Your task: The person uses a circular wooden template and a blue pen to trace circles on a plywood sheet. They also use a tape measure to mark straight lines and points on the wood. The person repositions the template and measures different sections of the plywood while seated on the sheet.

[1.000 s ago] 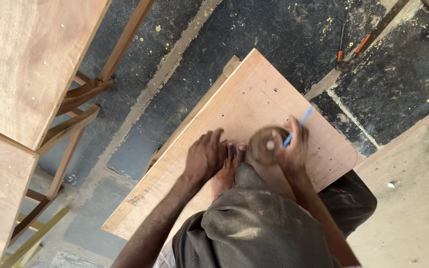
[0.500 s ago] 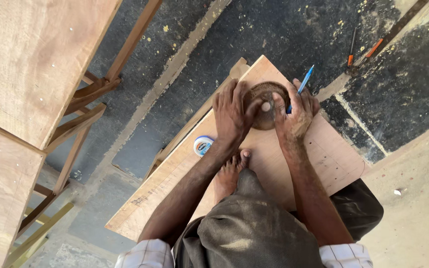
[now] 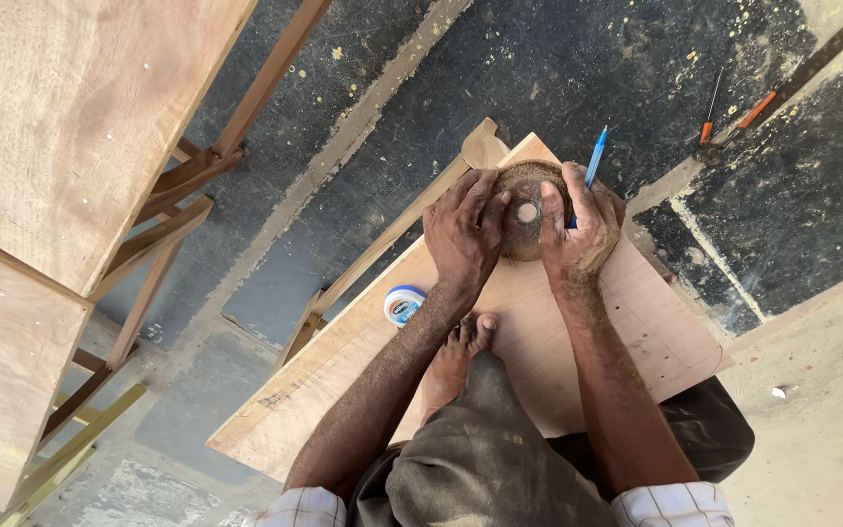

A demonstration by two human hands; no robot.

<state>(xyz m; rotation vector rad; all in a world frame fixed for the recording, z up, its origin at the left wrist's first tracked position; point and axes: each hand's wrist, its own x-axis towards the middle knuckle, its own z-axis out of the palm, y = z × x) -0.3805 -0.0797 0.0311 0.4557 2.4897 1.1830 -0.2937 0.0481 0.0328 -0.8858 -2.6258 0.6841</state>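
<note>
A round brown disc (image 3: pixel 527 209) lies flat on the far corner of a plywood board (image 3: pixel 636 332), just above the centre of the frame, pressed down by both hands: the left hand (image 3: pixel 462 232) spreads its fingers over the disc's left edge, while the right hand (image 3: pixel 581 226) covers its right edge and pinches a blue pen (image 3: pixel 594 158) that points up and away. Nearer the person, a bare foot (image 3: pixel 458 353) rests on the board, a small blue-and-white round tape measure (image 3: pixel 404 304) lies at its left edge, and wooden benches (image 3: pixel 60 156) fill the left of the frame above the dark floor.
</note>
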